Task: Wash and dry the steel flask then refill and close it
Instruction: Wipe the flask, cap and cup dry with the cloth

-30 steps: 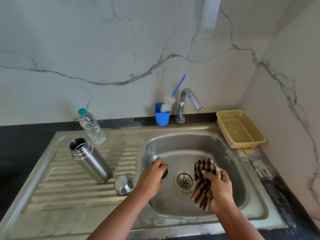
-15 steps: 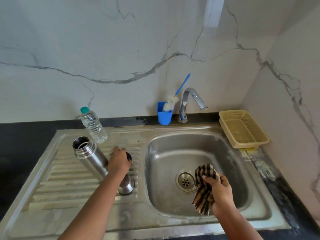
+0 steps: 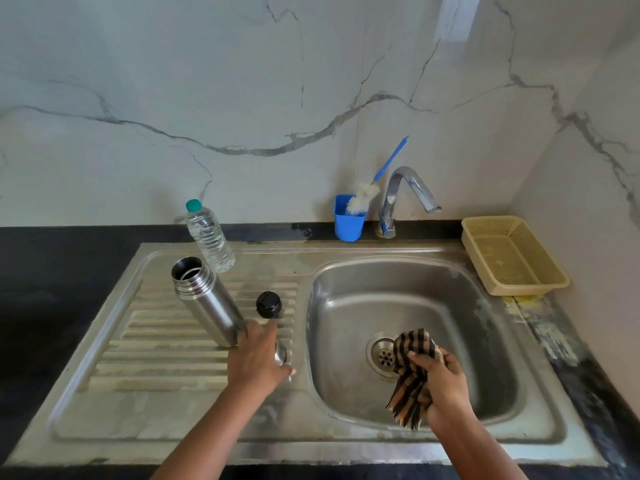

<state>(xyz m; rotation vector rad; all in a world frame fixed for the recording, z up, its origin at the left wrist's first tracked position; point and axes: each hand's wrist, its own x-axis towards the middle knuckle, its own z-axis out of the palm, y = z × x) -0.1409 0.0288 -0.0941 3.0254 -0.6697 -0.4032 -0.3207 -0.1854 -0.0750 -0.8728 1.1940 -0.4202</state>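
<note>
The steel flask (image 3: 207, 306) stands open and uncapped on the ribbed drainboard (image 3: 156, 344). Its black stopper (image 3: 268, 304) sits alone on the drainboard just right of it. My left hand (image 3: 258, 362) curls over the steel cap (image 3: 281, 355), which lies on the drainboard at the flask's foot and is mostly hidden under my fingers. My right hand (image 3: 446, 389) grips a bunched brown-and-black checked cloth (image 3: 412, 372) above the sink basin (image 3: 415, 299), close to the drain.
A clear water bottle (image 3: 209, 237) with a green cap stands behind the flask. At the back are a blue cup (image 3: 348, 221) holding a bottle brush (image 3: 363, 197), the tap (image 3: 401, 192), and a yellow basket (image 3: 512, 254) on the right counter.
My left hand carried the black stopper from the basin to the drainboard, let it go, and drew back onto the steel cap. My right hand stayed put with the cloth.
</note>
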